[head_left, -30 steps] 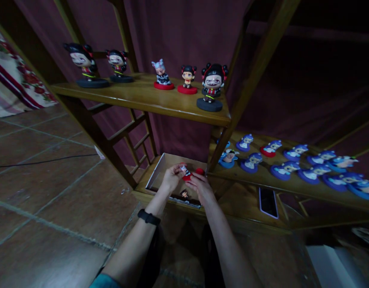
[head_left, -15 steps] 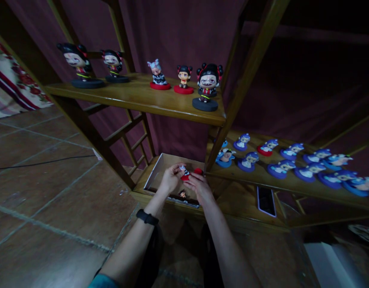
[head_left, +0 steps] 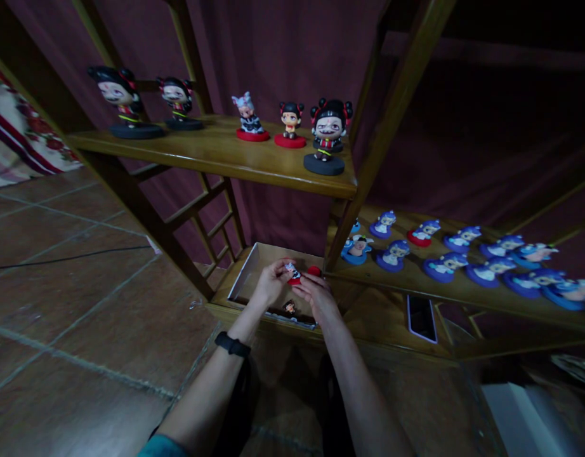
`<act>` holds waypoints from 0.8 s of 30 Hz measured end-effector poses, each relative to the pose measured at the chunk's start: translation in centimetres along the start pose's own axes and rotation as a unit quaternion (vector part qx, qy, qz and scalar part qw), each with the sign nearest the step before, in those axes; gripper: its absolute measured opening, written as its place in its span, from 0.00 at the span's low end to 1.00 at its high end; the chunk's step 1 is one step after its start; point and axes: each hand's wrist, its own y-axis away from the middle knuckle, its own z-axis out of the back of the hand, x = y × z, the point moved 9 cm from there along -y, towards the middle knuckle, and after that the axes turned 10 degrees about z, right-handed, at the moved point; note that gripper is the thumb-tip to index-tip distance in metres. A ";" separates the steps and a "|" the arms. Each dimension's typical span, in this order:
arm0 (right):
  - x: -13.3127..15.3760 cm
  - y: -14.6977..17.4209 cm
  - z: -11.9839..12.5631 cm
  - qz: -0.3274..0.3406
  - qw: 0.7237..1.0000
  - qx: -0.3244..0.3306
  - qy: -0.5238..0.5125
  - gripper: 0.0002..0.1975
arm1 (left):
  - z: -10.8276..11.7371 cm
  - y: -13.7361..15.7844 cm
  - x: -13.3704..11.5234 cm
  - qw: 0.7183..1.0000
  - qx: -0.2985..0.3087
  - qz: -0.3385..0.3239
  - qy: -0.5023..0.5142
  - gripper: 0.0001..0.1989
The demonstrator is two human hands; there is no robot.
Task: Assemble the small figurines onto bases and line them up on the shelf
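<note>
Over a shallow open cardboard box [head_left: 247, 279], my two hands hold one small figurine [head_left: 292, 271] with pale hair and black-and-white clothing. My left hand [head_left: 272, 281] pinches its upper part. The fingers of my right hand [head_left: 316, 293] close on the red round base [head_left: 295, 281] beneath it. Whether figurine and base are joined I cannot tell. Inside the box, near its front wall, lies a small dark-haired figurine [head_left: 289, 307]. Another red round base [head_left: 314, 271] shows at the box's right side, just behind my right hand.
Above the box, a wooden shelf [head_left: 202, 155] carries several figurines on black or red bases. To the right, a lower shelf [head_left: 349, 270] bears rows of blue-haired figurines [head_left: 394, 255]. A phone [head_left: 421, 318] lies right of the box. A wooden post [head_left: 363, 184] stands between the shelves.
Hardly anything differs. Both hands stay over the box on the same figurine and base, with only slight finger movement, and the view shifts a little.
</note>
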 end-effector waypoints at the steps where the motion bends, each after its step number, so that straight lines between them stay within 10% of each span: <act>1: 0.0 0.0 0.0 0.002 1.000 0.000 0.000 0.13 | -0.1 0.0 -0.1 1.000 0.003 -0.003 -0.006 0.16; 24: -1.2 0.2 1.0 -0.003 0.999 -0.024 0.032 0.14 | -1.0 1.4 -0.9 0.982 0.055 -0.081 -0.162 0.13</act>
